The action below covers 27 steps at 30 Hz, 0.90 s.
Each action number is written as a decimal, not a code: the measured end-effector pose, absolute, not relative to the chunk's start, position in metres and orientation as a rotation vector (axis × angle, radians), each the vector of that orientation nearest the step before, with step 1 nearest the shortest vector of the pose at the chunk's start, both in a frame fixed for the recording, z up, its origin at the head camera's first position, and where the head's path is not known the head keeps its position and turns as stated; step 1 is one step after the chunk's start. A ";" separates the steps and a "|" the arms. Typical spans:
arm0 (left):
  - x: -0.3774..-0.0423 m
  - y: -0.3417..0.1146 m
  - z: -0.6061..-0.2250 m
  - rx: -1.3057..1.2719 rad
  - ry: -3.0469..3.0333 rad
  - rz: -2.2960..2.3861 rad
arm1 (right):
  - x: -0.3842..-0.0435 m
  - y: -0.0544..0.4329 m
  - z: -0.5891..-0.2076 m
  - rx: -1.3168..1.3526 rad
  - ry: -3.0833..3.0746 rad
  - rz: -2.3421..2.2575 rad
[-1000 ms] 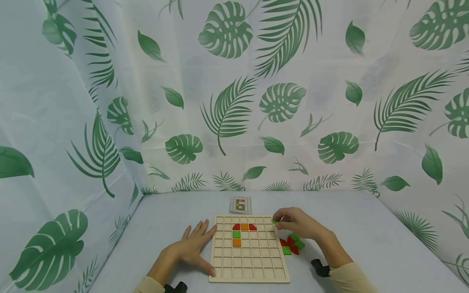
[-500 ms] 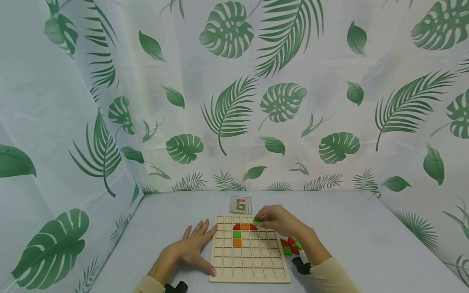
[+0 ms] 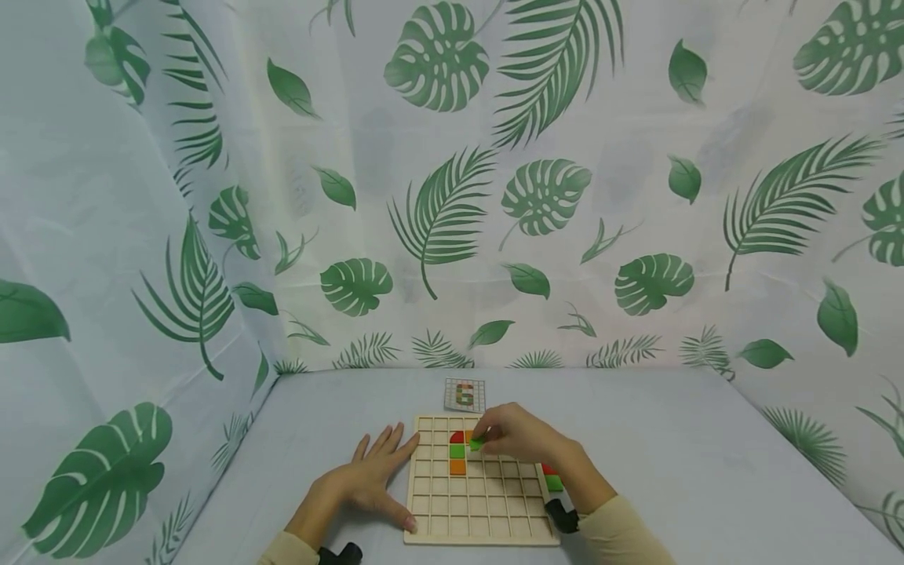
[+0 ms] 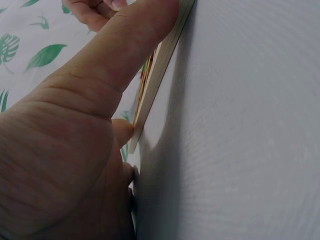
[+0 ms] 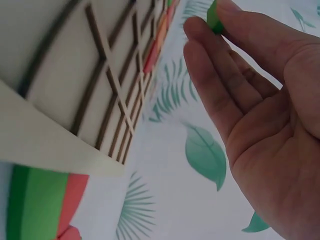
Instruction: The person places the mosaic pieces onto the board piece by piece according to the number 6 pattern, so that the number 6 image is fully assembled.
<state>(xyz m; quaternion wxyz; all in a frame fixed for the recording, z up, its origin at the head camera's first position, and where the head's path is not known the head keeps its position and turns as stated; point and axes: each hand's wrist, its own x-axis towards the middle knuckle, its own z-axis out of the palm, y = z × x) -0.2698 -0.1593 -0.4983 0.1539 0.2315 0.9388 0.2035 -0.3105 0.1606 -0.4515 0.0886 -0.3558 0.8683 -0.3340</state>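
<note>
Wooden grid board point(image 3: 503, 506) lies partly filled on the table point(image 3: 325, 412) — tiles point(image 3: 457, 452) seated, loose pieces point(image 3: 554, 483) unplaced beside it — spread left hand point(image 3: 363, 480) touching its edge, right hand point(image 3: 526, 436) pinching a green tile point(image 3: 476, 445).

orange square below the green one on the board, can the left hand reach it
Probably yes: the left hand lies at the left edge of the board, and nothing stands between it and the orange square.

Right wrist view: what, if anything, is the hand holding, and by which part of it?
The right hand pinches a green tile between thumb and fingers; exactly which edges it grips cannot be told.
</note>
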 end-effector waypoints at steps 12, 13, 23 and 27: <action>-0.268 -0.158 -0.494 0.641 2.672 0.603 | -0.304 0.152 -0.455 -1.087 2.565 -0.904; -0.268 -0.158 -0.494 0.642 2.670 0.607 | -0.304 0.152 -0.456 -1.087 2.564 -0.900; -0.268 -0.157 -0.493 0.656 2.678 0.586 | -0.303 0.147 -0.462 -1.171 2.587 -0.787; -0.267 -0.156 -0.493 0.651 2.682 0.575 | -0.303 0.145 -0.462 -1.197 2.589 -0.768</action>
